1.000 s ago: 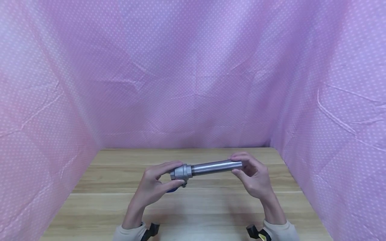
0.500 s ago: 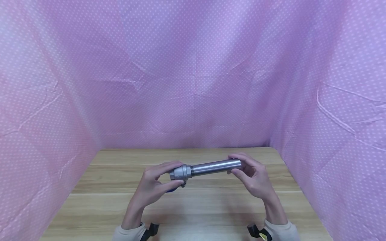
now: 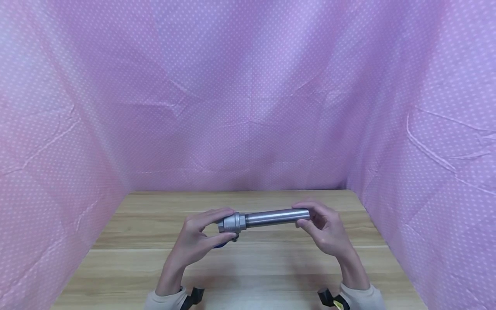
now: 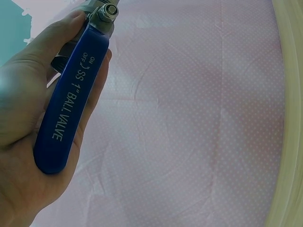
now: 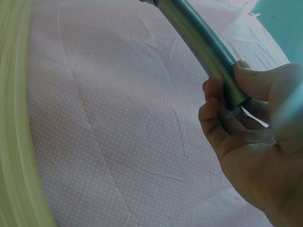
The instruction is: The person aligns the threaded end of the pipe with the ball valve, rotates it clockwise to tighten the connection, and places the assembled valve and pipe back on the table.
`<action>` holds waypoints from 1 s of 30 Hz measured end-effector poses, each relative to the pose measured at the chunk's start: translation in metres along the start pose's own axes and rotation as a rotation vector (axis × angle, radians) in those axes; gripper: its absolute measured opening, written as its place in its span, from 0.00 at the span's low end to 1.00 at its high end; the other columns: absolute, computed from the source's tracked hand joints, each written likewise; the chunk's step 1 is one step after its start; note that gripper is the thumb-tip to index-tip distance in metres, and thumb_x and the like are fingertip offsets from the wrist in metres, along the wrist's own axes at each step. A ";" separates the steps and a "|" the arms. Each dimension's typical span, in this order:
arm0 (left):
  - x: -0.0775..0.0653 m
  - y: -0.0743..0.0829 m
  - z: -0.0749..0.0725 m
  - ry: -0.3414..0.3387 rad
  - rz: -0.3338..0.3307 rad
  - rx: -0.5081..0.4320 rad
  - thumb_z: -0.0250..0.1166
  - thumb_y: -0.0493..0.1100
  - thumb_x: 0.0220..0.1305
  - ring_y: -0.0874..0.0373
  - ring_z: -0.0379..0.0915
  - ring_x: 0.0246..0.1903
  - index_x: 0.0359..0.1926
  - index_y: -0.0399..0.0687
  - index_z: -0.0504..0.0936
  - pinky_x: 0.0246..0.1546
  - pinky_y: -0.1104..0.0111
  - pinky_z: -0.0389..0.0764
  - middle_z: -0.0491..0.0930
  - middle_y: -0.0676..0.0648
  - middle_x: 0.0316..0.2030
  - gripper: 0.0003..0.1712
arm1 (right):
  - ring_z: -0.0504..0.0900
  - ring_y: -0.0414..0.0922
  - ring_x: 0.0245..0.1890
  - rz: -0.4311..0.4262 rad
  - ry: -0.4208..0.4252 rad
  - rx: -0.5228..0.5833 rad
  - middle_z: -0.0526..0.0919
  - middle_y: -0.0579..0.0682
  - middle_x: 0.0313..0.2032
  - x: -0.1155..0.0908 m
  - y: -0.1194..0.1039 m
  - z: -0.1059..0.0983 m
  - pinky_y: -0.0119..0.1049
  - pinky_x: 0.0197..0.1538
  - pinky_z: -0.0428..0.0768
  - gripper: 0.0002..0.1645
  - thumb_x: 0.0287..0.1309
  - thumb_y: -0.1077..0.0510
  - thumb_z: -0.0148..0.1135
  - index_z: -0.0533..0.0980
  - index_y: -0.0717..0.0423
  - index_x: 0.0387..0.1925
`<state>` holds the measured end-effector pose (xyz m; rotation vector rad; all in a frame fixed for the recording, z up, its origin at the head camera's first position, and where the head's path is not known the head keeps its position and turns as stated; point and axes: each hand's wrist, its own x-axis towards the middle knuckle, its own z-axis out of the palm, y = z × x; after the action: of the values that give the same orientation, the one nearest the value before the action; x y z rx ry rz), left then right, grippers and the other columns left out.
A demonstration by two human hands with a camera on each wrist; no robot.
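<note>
My left hand [image 3: 195,239] grips a steel ball valve [image 3: 232,222] between thumb and fingers. The valve's blue lever handle [image 4: 71,101], printed "SS 1" BALL VALVE", lies along the palm in the left wrist view. A smooth metal pipe [image 3: 273,218] runs rightward from the valve's hex end, with its near end seated there. At the pipe's far end, my right hand [image 3: 327,230] pinches it with thumb and fingertips, as the right wrist view also shows around the pipe [image 5: 203,47]. Valve and pipe are held nearly level, tilted slightly up to the right.
Below the hands lies a wood-grain table [image 3: 255,267]. Pink dotted cloth [image 3: 248,107] hangs behind it and along both sides. Each wrist wears a black camera mount [image 3: 193,297] at the light sleeve cuff.
The right fingers have shifted around the pipe's end, the thumb moving a little, and that end dips slightly from half a second ago. The left hand and valve stay nearly in place.
</note>
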<state>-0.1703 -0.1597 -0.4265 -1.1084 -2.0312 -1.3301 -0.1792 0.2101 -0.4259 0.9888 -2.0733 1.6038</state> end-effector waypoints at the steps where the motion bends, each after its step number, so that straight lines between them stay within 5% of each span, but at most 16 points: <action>1: 0.000 0.000 0.000 0.000 -0.004 0.001 0.87 0.27 0.55 0.56 0.93 0.52 0.63 0.42 0.91 0.57 0.75 0.90 0.95 0.40 0.55 0.33 | 0.88 0.34 0.35 -0.002 -0.004 -0.015 0.89 0.54 0.41 0.000 0.000 0.000 0.29 0.29 0.85 0.26 0.59 0.85 0.68 0.83 0.70 0.59; 6: -0.002 -0.001 -0.001 0.004 -0.005 0.011 0.87 0.27 0.55 0.56 0.93 0.52 0.62 0.42 0.91 0.58 0.76 0.89 0.95 0.40 0.54 0.33 | 0.86 0.33 0.35 -0.017 -0.038 -0.032 0.90 0.52 0.45 -0.001 0.003 -0.002 0.30 0.27 0.83 0.28 0.62 0.83 0.68 0.82 0.71 0.63; 12: -0.002 -0.001 -0.001 0.012 -0.012 0.026 0.87 0.27 0.54 0.56 0.93 0.51 0.62 0.42 0.91 0.58 0.77 0.89 0.95 0.40 0.54 0.33 | 0.89 0.35 0.42 -0.006 -0.067 0.067 0.86 0.51 0.58 0.001 0.001 -0.002 0.30 0.37 0.90 0.31 0.62 0.86 0.66 0.80 0.73 0.66; 26: -0.001 0.000 0.000 -0.001 0.002 0.024 0.87 0.28 0.54 0.55 0.94 0.50 0.63 0.43 0.91 0.56 0.75 0.90 0.95 0.41 0.54 0.33 | 0.83 0.34 0.31 -0.012 0.000 -0.038 0.87 0.50 0.37 -0.002 0.002 -0.001 0.30 0.25 0.81 0.25 0.63 0.84 0.66 0.83 0.67 0.59; 30: -0.002 -0.001 0.000 0.002 -0.003 0.026 0.87 0.27 0.54 0.55 0.93 0.50 0.62 0.43 0.91 0.56 0.75 0.90 0.95 0.41 0.55 0.33 | 0.85 0.32 0.35 -0.020 -0.016 -0.023 0.90 0.50 0.46 -0.001 0.002 -0.001 0.30 0.27 0.82 0.27 0.64 0.84 0.66 0.82 0.71 0.63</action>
<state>-0.1696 -0.1602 -0.4287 -1.0927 -2.0430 -1.3026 -0.1805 0.2117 -0.4275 1.0149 -2.0810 1.5636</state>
